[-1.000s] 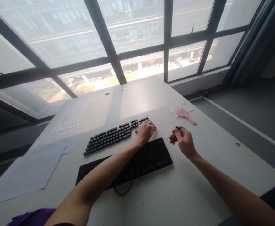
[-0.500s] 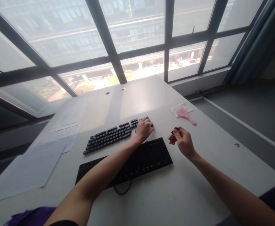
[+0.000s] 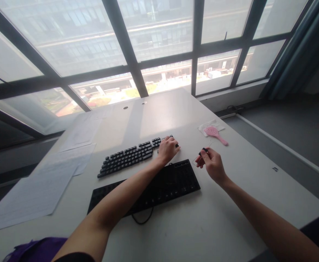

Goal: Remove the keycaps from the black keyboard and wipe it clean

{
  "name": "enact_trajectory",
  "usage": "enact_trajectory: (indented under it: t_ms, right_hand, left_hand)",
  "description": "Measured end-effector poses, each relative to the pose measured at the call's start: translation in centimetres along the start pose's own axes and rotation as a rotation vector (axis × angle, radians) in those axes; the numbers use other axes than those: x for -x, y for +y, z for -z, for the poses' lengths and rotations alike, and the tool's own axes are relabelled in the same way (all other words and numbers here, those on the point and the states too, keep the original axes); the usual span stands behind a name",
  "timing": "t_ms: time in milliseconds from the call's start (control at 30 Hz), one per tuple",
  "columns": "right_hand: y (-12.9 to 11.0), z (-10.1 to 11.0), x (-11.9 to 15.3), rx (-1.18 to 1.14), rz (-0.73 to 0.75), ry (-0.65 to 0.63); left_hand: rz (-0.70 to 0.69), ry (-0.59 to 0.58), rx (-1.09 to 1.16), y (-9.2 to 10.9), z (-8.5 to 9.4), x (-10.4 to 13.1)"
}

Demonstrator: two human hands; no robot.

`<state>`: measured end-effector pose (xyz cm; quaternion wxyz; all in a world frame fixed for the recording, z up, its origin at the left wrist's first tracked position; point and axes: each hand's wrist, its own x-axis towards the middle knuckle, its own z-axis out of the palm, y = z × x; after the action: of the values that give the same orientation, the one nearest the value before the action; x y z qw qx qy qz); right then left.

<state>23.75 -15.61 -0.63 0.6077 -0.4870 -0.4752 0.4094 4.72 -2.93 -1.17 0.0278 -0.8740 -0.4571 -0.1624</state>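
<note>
Rows of loose black keycaps [image 3: 126,158] lie on the white table [image 3: 173,229], set out in a keyboard's layout. My left hand [image 3: 168,148] is over their right end, fingers curled down; a dark keycap [image 3: 177,145] shows at the fingertips, and the hand covers those beneath. Nearer to me is a black keyboard base [image 3: 159,194], partly behind my left forearm, with a cable curving out at its front edge. To the right, my right hand [image 3: 212,163] is raised, closed on the black handle of a wire keycap puller [image 3: 203,151]; its thin wires stick out past the fingers.
A pink hairbrush [image 3: 215,134] lies on a clear plastic wrapper [image 3: 203,127] at the right. Printed sheets of paper [image 3: 44,185] spread along the left side. Purple cloth [image 3: 36,249] shows at the lower left. Windows [image 3: 159,29] stand beyond the table.
My left hand has shifted very slightly at the right end of the keycaps. The right hand keeps its hold, and the view has moved a little.
</note>
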Motion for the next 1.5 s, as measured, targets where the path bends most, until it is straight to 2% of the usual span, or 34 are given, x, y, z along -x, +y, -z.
enact_trajectory:
  t_ms: [167,233,300,433,500,600,700,967,1167,1333,1433,1500]
  right_hand:
    - [0.1,0.1,0.1,-0.007,0.027,-0.055]
    - [0.2,0.2,0.4,-0.009,0.035,-0.146]
    - [0.1,0.3,0.8,0.013,0.031,-0.295]
    - [-0.3,0.5,1.6,0.155,0.061,-0.568]
    - [-0.5,0.6,1.9,0.222,0.098,-0.615]
    - [-0.7,0.8,2.1,0.297,0.135,-0.624]
    - [-0.6,0.8,2.5,0.321,0.148,-0.599]
    - [-0.3,1.3,3.6,0.339,0.089,-0.605]
    - [-0.5,1.6,5.1,0.446,0.271,-0.632]
    - [-0.3,1.4,5.8,0.570,0.408,-0.691]
    - [0.0,1.4,5.8,0.573,0.432,-0.691]
    - [0.3,1.5,5.7,0.529,0.409,-0.641]
  left_hand:
    - [0.022,0.059,0.067,0.1,1.9,0.6]
    - [0.024,0.102,0.119,0.5,3.2,2.1]
    - [0.020,0.119,0.189,1.4,4.4,4.3]
    - [0.005,-0.001,0.381,4.6,5.7,9.9]
    - [-0.008,-0.060,0.442,6.2,5.6,12.1]
    - [-0.021,-0.116,0.474,7.9,5.1,13.8]
    - [-0.022,-0.114,0.468,8.4,4.7,14.2]
    - [-0.054,-0.107,0.421,8.2,4.1,14.6]
    - [-0.060,-0.101,0.384,8.3,3.9,14.8]
    - [-0.102,-0.108,0.286,8.7,4.0,13.8]
    - [-0.143,-0.112,0.273,9.0,3.8,13.1]
    - [-0.160,-0.110,0.312,9.0,3.4,12.9]
